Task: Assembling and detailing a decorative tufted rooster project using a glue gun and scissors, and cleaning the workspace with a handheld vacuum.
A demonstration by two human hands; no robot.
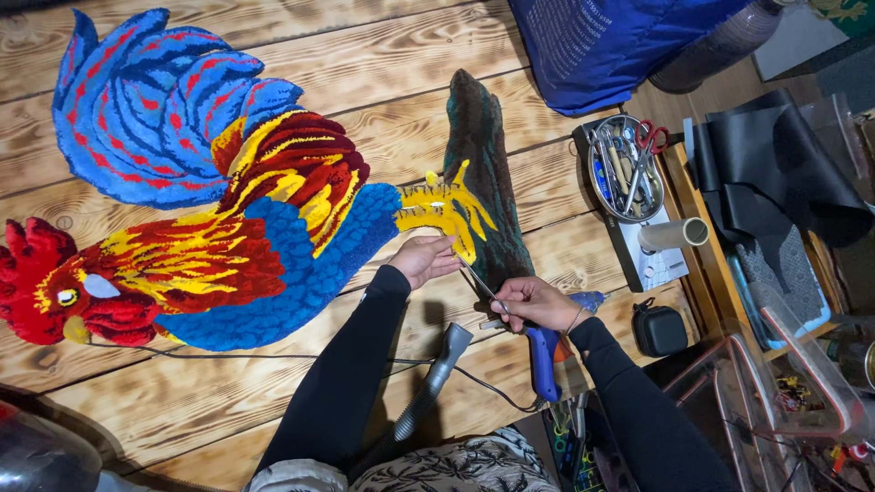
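A large tufted rooster rug (pixel 219 200) lies on the wooden floor (pixel 182 401). The left hand (pixel 424 258) pinches its yellow foot; the right hand (pixel 536 302) grips scissors (pixel 481 290) at the edge. Right of them, an oval metal tin (pixel 627 169) holds scissors and tools, above a small black zipped case (pixel 660 330).

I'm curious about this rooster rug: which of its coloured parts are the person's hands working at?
The yellow foot, beside the left hand and right hand; the red head and blue tail lie far off.
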